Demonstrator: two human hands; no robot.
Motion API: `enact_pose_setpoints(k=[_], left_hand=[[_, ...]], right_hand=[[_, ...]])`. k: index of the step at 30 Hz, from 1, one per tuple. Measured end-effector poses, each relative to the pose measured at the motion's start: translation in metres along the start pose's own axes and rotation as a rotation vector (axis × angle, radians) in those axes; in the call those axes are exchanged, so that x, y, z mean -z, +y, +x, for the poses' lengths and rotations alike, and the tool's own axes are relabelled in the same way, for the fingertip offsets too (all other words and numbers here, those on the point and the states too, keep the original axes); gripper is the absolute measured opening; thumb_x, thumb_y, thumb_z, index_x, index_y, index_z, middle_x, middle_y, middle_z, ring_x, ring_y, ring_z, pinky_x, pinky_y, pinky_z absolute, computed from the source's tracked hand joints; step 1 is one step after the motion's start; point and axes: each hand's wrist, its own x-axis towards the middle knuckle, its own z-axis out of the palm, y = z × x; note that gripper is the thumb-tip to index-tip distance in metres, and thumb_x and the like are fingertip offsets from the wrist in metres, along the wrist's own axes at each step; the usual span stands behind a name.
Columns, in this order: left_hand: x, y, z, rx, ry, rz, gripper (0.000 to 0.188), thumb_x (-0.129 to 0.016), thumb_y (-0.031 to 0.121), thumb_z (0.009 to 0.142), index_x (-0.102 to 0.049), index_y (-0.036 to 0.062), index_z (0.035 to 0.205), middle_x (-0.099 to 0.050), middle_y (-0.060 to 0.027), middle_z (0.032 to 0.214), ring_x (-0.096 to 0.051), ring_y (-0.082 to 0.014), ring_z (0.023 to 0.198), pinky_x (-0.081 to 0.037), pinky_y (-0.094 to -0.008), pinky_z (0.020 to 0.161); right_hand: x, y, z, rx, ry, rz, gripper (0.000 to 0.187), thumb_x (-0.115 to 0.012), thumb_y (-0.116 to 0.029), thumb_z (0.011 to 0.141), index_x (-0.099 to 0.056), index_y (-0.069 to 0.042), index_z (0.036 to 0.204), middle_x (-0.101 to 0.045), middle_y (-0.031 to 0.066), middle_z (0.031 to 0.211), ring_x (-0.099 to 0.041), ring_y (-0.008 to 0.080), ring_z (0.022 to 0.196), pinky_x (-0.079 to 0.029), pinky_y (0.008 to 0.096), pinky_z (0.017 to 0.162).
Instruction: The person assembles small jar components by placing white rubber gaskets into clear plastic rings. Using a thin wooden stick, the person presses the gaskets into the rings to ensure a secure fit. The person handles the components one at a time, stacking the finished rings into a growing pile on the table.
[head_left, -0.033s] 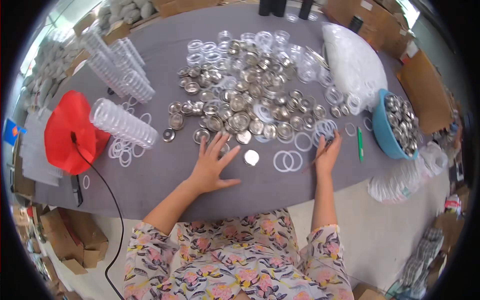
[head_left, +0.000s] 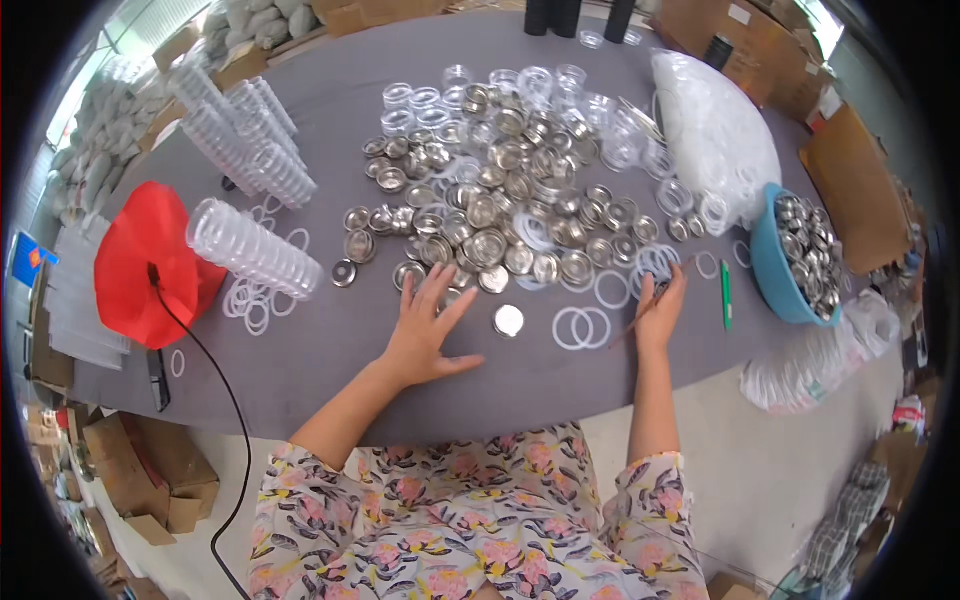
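Note:
My left hand [head_left: 422,335] lies over the grey tabletop with its fingers spread. Its fingertips reach the near edge of a heap of round silver metal caps [head_left: 487,245], partly covering one. Just right of that hand, a single shiny disc [head_left: 508,321] lies apart from the heap. My right hand [head_left: 660,312] is curled around a thin reddish-brown stick [head_left: 625,335], which points down to the left. Its fingertips are beside a cluster of white plastic rings [head_left: 655,262]. Two overlapping rings [head_left: 581,328] lie flat between the hands.
Stacked clear plastic cups [head_left: 255,248] and a red cloth-like object [head_left: 150,265] with a black cable are at left. Clear lids lie behind the caps. At right are a white plastic bag [head_left: 715,130], a green pen [head_left: 726,295] and a blue basin [head_left: 768,255] of metal caps.
The whole view has shifted slightly. Both hands and the things on the table keep their places.

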Motion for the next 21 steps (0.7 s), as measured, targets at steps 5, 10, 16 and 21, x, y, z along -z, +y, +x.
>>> enact_pose_setpoints(k=[5,10,16,21], left_hand=[[0.006,-0.029,0.013,0.062,0.125,-0.017,0.081,-0.074,0.037,0.067,-0.036,0.0106,0.133,-0.027,-0.0183,0.14,-0.025,-0.0364,0.131,-0.01,-0.0574,0.106],[0.006,-0.066,0.084,0.097,0.191,-0.044,0.068,-0.068,0.028,0.074,-0.038,0.0089,0.131,-0.032,-0.0166,0.138,-0.028,-0.0358,0.129,-0.013,-0.0544,0.106],[-0.018,-0.162,0.181,0.33,0.278,-0.115,0.055,-0.058,0.012,0.077,-0.039,0.0014,0.128,-0.045,-0.0186,0.128,-0.042,-0.0337,0.118,-0.035,-0.0358,0.098],[-0.012,-0.203,0.226,0.428,-0.192,-0.045,0.067,-0.068,0.019,0.068,-0.041,0.0015,0.127,-0.036,-0.0197,0.136,-0.042,-0.0351,0.119,-0.037,-0.0387,0.097]], right_hand=[[-0.029,-0.021,0.009,0.018,-0.108,0.072,0.043,-0.061,-0.015,0.081,-0.045,0.003,0.117,-0.048,0.0256,0.122,-0.043,0.0408,0.116,-0.034,0.0433,0.097],[-0.054,-0.047,0.011,0.074,-0.253,0.324,0.039,-0.057,-0.013,0.083,-0.045,0.002,0.117,-0.049,0.0237,0.121,-0.045,0.0385,0.116,-0.036,0.0407,0.097],[-0.048,-0.057,0.016,0.114,-0.147,0.394,0.032,-0.048,-0.014,0.086,-0.049,-0.001,0.115,-0.052,0.0184,0.118,-0.044,0.0353,0.115,-0.032,0.043,0.098],[-0.044,-0.057,0.017,0.038,-0.229,0.399,0.034,-0.045,-0.016,0.089,-0.048,0.001,0.117,-0.051,0.0179,0.118,-0.045,0.032,0.113,-0.033,0.0394,0.097]])
